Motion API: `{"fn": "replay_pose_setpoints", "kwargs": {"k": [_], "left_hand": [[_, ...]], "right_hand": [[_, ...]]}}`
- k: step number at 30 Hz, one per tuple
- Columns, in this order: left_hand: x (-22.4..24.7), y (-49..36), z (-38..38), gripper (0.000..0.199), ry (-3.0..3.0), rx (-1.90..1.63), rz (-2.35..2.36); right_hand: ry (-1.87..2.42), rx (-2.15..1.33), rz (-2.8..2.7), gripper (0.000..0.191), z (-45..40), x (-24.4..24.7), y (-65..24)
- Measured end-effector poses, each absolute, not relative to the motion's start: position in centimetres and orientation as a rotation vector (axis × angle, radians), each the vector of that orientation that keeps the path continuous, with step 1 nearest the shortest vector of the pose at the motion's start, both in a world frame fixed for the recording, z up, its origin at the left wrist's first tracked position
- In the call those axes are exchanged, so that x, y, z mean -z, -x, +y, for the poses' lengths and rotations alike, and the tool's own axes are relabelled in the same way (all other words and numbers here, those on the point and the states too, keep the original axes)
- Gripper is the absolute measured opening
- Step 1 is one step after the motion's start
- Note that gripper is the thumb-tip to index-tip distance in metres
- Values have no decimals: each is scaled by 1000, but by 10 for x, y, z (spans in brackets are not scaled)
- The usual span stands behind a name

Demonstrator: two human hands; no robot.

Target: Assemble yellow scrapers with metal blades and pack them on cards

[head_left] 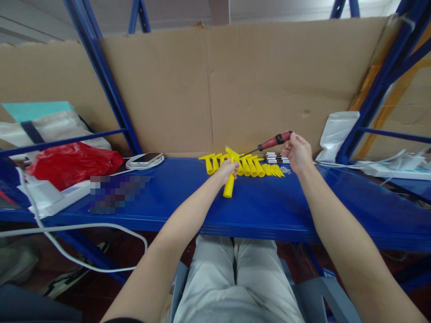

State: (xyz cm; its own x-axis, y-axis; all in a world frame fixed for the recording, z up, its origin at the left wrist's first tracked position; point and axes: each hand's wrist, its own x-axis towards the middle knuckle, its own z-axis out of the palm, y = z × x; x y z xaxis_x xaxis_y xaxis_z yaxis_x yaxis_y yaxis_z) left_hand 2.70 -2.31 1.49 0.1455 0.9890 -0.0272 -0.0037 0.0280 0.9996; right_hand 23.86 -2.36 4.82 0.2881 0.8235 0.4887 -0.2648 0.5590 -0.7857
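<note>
Near the middle of the blue tabletop [182, 193], a yellow T-shaped piece [228, 188] is gripped in the left hand [229, 168], its round end pointed toward the front edge. A screwdriver [271, 142] is held by the end of its dark red handle in the fingers of the right hand [298, 152]; its shaft is slanted down toward the head of the piece, but whether contact is made cannot be told. Near the back edge a row of yellow T-shaped parts [246, 168] is laid out, followed rightward by flat yellow pieces [273, 170] and small silvery bits [286, 170]. Farther left, a phone [148, 157] is set on a coiled white cable [134, 163].
</note>
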Motion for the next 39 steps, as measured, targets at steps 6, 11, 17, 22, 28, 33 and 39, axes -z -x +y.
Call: {"fn": "replay_pose_setpoints", "kwargs": {"k": [6, 11, 17, 22, 28, 33, 39], "left_hand": [[-16, -27, -24, 23, -1232, -1084, 1125], [-17, -28, -26, 23, -1233, -1085, 1133], [-16, -28, -24, 23, -1240, -1093, 1129], [-13, -27, -20, 23, -1246, -1092, 1124], [-13, -27, -20, 23, -1242, -1100, 1115], [-14, -27, -22, 23, -1235, -1100, 1119], [-14, -27, -22, 23, -1249, -1098, 1112]], "right_hand": [[688, -729, -1010, 47, -24, -46, -238], [713, -727, -990, 48, -21, -45, -239], [739, -729, -994, 44, -23, -45, -239], [695, -749, -1037, 41, -24, -47, -238], [662, -777, -1094, 41, -24, -46, -238], [699, -755, -1047, 45, -23, -44, -238], [729, -692, -983, 53, -20, -42, -235]]}}
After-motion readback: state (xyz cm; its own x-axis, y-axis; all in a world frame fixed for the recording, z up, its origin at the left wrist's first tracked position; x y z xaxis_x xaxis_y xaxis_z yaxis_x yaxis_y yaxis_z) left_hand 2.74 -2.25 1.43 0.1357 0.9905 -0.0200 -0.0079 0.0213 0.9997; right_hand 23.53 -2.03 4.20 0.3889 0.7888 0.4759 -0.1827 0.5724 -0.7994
